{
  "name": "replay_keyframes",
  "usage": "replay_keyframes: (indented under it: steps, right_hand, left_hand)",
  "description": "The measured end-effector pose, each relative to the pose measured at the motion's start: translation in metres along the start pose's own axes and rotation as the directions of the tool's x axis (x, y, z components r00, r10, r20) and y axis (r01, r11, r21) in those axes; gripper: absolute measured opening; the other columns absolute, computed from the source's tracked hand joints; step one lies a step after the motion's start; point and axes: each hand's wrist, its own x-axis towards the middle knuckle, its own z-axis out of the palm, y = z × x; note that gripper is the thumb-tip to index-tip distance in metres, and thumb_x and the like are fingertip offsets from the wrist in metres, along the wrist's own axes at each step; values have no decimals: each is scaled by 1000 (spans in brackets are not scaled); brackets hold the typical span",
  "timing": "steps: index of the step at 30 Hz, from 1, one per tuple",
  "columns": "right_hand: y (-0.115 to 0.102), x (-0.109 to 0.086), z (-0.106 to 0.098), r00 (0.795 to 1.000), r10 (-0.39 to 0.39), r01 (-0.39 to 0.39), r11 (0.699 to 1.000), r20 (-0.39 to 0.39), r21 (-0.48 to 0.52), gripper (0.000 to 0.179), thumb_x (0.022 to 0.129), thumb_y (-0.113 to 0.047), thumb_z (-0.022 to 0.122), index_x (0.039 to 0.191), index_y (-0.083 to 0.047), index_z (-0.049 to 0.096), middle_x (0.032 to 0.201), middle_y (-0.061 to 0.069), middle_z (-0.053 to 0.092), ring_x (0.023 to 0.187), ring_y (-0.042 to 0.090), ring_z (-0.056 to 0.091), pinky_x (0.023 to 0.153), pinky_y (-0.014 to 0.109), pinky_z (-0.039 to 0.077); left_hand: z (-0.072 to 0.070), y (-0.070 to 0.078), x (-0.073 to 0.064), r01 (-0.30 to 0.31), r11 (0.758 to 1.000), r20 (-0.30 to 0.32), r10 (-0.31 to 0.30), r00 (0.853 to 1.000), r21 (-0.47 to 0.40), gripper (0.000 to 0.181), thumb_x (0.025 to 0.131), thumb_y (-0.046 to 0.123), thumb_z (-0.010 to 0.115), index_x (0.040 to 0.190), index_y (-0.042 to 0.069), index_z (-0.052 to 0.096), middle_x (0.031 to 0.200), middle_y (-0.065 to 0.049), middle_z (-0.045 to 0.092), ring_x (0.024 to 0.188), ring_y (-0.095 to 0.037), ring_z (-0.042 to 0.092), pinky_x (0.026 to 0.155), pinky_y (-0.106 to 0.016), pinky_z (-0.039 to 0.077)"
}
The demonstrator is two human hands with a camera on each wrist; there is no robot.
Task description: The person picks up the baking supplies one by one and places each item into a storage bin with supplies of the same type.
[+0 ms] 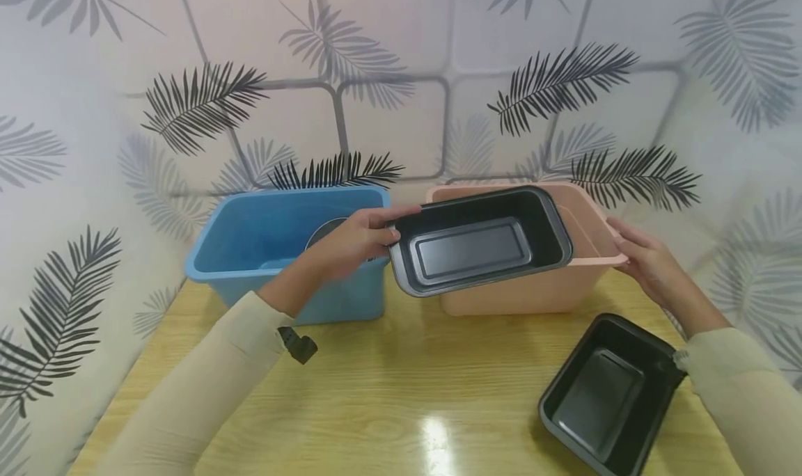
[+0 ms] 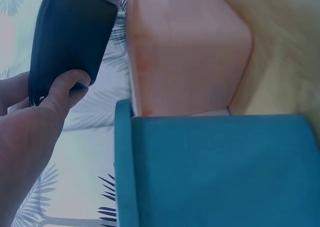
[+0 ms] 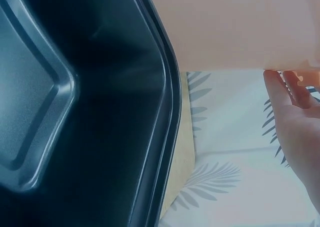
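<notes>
My left hand (image 1: 354, 243) grips a dark loaf pan (image 1: 470, 243) by its left end, thumb on one side and fingers on the other. The pan is held up tilted, its inside facing me, and overlaps the front of a pink bin (image 1: 532, 291). In the left wrist view its dark outer side (image 2: 75, 32) shows. My right hand (image 1: 648, 264) holds the pink bin's right rim, with fingertips at the edge in the right wrist view. A second dark loaf pan (image 1: 601, 399) lies on the table below my right forearm.
A blue bin (image 1: 250, 281) stands left of the pink bin, under my left wrist. A round, dark-topped object (image 1: 322, 232) sits in it, partly hidden by my hand. Behind the wood-look table (image 1: 376, 392) hangs a leaf-patterned cloth (image 1: 401, 128).
</notes>
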Motion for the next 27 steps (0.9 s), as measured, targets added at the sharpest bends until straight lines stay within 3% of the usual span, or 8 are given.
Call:
replay_keyframes:
  steps: [3, 5, 10, 12, 15, 19, 27]
  right_hand:
    - [0, -1, -1, 1000, 17, -17, 1000, -15, -23, 70, 108, -26, 47, 162, -9, 6, 170, 15, -2, 107, -14, 56, 85, 9, 51]
    - [0, -1, -2, 999, 32, -32, 999, -23, -33, 70, 108, -27, 47, 162, -10, 6, 170, 14, -3, 116, -10, 53, 85, 9, 51]
    - [-1, 2, 0, 997, 70, -73, 993, -36, -88, 72, 108, -33, 47, 163, -14, 5, 170, 12, -4, 153, 19, 22, 86, 7, 49]
    - [-1, 3, 0, 996, 78, -82, 991, -40, -104, 72, 108, -35, 47, 163, -14, 5, 170, 13, -4, 154, 24, 17, 85, 7, 48]
    - [-1, 3, -1, 996, 75, -79, 992, -41, -101, 73, 107, -35, 47, 163, -13, 5, 169, 15, -3, 148, 12, 31, 85, 7, 49]
    - [-2, 1, -2, 998, 61, -63, 994, -27, -84, 72, 108, -33, 46, 163, -12, 5, 169, 15, -3, 139, 1, 39, 87, 8, 49]
    - [-2, 1, 0, 997, 72, -76, 990, -39, -123, 71, 108, -33, 46, 163, -14, 6, 169, 17, -3, 154, 21, 19, 86, 6, 47]
  left_hand:
    - [-3, 3, 15, -15, 1000, 36, 15, 999, 14, 54, 105, 1, 45, 154, 22, 44, 157, -2, 44, 136, -26, 53, 108, -46, 48]
    - [-5, 3, 25, -21, 1000, 47, 20, 999, 20, 53, 105, 1, 44, 154, 22, 44, 159, 0, 40, 137, -26, 52, 107, -47, 48]
    - [-9, 4, 50, -46, 998, 56, 44, 997, 36, 53, 104, -1, 43, 154, 18, 45, 165, 3, 30, 145, -23, 42, 115, -49, 40]
    - [-11, 4, 60, -54, 998, 64, 51, 997, 41, 54, 104, -2, 42, 154, 18, 44, 167, 3, 27, 149, -22, 35, 118, -49, 36]
    - [-10, 3, 74, -50, 997, 63, 46, 997, 59, 54, 105, -2, 43, 154, 19, 45, 168, 4, 23, 153, -20, 27, 119, -48, 34]
    - [-7, 2, 92, -41, 994, 70, 34, 997, 101, 52, 105, 0, 45, 152, 22, 47, 167, 5, 25, 150, -19, 30, 117, -47, 39]
    - [1, -10, 126, 17, 998, 64, -21, 998, 63, 51, 103, -4, 45, 151, 15, 49, 168, 0, 23, 149, -21, 33, 110, -45, 46]
